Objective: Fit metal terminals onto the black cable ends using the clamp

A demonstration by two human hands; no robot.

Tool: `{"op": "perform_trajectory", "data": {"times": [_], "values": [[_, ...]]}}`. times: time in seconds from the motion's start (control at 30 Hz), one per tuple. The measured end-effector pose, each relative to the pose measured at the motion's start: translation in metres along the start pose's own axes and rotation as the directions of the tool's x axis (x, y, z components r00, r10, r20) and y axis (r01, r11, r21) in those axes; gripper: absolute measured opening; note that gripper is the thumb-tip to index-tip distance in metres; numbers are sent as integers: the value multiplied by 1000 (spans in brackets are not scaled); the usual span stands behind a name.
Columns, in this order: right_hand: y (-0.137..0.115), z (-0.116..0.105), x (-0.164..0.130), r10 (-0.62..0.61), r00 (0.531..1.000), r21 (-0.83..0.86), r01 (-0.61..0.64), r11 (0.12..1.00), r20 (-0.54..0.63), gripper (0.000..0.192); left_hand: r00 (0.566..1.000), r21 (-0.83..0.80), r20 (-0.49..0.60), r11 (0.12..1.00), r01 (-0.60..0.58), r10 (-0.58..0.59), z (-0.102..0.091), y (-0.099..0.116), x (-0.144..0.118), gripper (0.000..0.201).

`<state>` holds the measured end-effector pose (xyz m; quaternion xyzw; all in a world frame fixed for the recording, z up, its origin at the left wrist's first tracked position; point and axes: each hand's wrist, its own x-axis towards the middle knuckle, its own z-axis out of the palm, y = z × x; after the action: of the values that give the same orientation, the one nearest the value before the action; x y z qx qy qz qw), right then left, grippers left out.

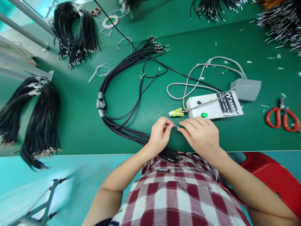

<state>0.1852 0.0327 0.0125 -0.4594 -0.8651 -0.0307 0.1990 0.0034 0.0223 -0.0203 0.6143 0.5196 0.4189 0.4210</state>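
My left hand (160, 134) and my right hand (199, 135) meet at the near edge of the green table (77, 122), pinching a thin wire end (176, 126) between their fingertips. A bundle of black cables (122, 75), tied with a band at its left bend, curves across the table and runs under my left hand; its stripped ends (178, 158) hang over the table edge at my shirt. Just beyond my fingers lies a white tester box (221, 106) with a green button (204, 115) and a yellow-green clip (176, 112) on its lead.
Red-handled scissors (283, 117) lie at the right. A grey foot pedal (246, 89) with a looped grey cord sits behind the box. More black cable bundles lie at the far left (35, 116), upper left (75, 34) and top right (279, 18). A tape roll (110, 21) is at the back.
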Motion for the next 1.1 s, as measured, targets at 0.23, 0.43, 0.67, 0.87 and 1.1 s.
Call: {"op": "perform_trajectory", "data": {"times": [0.23, 0.43, 0.67, 0.87, 1.1], "values": [[-4, -5, 14, -55, 996, 6, 55, 998, 71, 14, 999, 43, -28, 998, -38, 39, -2, 1, 4, 11], [-3, 0, 18, -64, 995, 23, 62, 998, 72, 20, 997, 59, -20, 995, -77, 78, -3, 2, 4, 12], [17, -4, 11, -95, 995, 60, 95, 994, 9, 14, 999, -72, -43, 997, -21, 18, -4, 0, 5, 10], [7, -9, 21, -111, 992, 47, 108, 993, 66, 19, 998, -54, -27, 997, -62, 60, -5, 3, 6, 11], [27, -3, 34, -123, 988, 9, 122, 992, 89, 11, 978, -292, -63, 941, 173, -199, -11, -3, 14, 20]]}}
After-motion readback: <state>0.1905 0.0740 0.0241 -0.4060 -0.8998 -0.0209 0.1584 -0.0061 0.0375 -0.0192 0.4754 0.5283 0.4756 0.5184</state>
